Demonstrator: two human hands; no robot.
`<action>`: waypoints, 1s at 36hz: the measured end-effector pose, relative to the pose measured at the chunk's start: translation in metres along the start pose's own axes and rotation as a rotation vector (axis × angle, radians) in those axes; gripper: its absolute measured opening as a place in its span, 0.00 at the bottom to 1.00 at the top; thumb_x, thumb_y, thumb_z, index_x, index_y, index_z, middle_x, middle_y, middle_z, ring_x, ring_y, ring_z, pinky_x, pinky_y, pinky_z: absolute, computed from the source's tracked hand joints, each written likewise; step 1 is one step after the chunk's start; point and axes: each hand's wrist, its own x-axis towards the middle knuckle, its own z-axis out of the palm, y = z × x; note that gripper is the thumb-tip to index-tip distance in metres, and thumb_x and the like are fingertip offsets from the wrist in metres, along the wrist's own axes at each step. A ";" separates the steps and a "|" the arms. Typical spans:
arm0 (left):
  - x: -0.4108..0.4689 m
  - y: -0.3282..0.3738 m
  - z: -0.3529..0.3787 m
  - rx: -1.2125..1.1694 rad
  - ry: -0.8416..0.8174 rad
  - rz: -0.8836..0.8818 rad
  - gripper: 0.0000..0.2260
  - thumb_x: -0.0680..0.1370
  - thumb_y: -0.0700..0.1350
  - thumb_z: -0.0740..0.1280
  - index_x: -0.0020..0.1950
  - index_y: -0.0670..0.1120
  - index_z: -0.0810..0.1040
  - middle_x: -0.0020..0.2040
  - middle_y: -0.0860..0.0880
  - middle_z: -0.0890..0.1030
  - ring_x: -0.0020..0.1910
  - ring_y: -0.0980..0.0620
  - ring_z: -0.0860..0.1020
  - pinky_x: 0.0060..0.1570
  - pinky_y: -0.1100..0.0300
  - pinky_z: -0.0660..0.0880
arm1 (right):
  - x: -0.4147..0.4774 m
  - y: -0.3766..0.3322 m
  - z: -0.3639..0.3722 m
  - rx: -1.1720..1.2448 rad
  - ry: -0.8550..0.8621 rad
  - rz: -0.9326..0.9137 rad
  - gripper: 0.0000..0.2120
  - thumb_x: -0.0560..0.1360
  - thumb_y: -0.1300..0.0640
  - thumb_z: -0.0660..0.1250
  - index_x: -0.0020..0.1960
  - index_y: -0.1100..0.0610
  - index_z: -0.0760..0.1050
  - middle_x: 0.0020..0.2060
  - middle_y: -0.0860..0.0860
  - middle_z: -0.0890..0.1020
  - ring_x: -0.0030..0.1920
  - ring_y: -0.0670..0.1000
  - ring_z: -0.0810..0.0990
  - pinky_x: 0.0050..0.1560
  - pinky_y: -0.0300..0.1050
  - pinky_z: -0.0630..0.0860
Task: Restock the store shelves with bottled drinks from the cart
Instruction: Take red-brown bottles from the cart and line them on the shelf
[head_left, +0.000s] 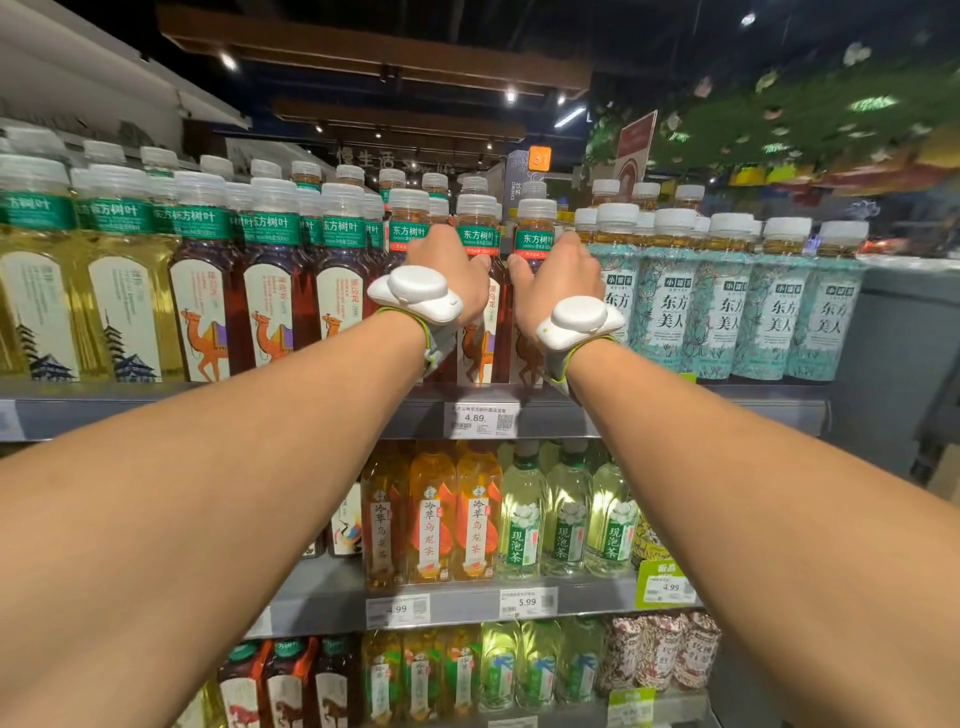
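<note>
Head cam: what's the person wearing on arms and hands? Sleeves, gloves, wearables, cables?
No sleeves or gloves show: the left forearm and right forearm are bare. Behind the left hand and the right hand sits a white, rounded, pebble-shaped unit, the left device and the right device. Each is on a grey strap edged in lime green. No cables or readable markings show.

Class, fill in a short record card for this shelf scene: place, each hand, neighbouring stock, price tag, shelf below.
place: store drinks shelving
left hand: among dark camel-label bottles, top shelf; which one it grips is hidden
right hand: wrapped round a dark tea bottle
wrists: white strapped device on each
right of hands: teal floral-label bottles
price tag: 4.89
shelf below: orange teas, pale green teas
cart: not in view
</note>
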 end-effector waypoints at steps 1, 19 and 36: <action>0.000 0.000 0.000 -0.001 -0.004 -0.002 0.14 0.82 0.50 0.67 0.58 0.40 0.79 0.54 0.40 0.82 0.44 0.44 0.73 0.43 0.55 0.67 | 0.000 0.000 0.000 -0.001 0.000 -0.001 0.21 0.80 0.47 0.66 0.64 0.62 0.69 0.62 0.58 0.78 0.61 0.60 0.77 0.52 0.51 0.72; -0.037 0.009 -0.016 0.112 -0.038 0.022 0.13 0.83 0.43 0.65 0.64 0.38 0.75 0.63 0.39 0.79 0.64 0.38 0.75 0.53 0.49 0.70 | -0.046 -0.014 -0.021 0.058 0.022 -0.009 0.15 0.80 0.56 0.67 0.62 0.61 0.69 0.63 0.58 0.70 0.54 0.61 0.79 0.45 0.46 0.66; -0.148 -0.071 -0.049 -0.134 -0.183 0.101 0.12 0.81 0.41 0.63 0.64 0.43 0.79 0.62 0.44 0.82 0.62 0.44 0.78 0.61 0.54 0.72 | -0.193 -0.026 -0.034 0.088 -0.155 0.030 0.10 0.81 0.54 0.63 0.60 0.58 0.72 0.59 0.57 0.74 0.57 0.60 0.76 0.51 0.53 0.72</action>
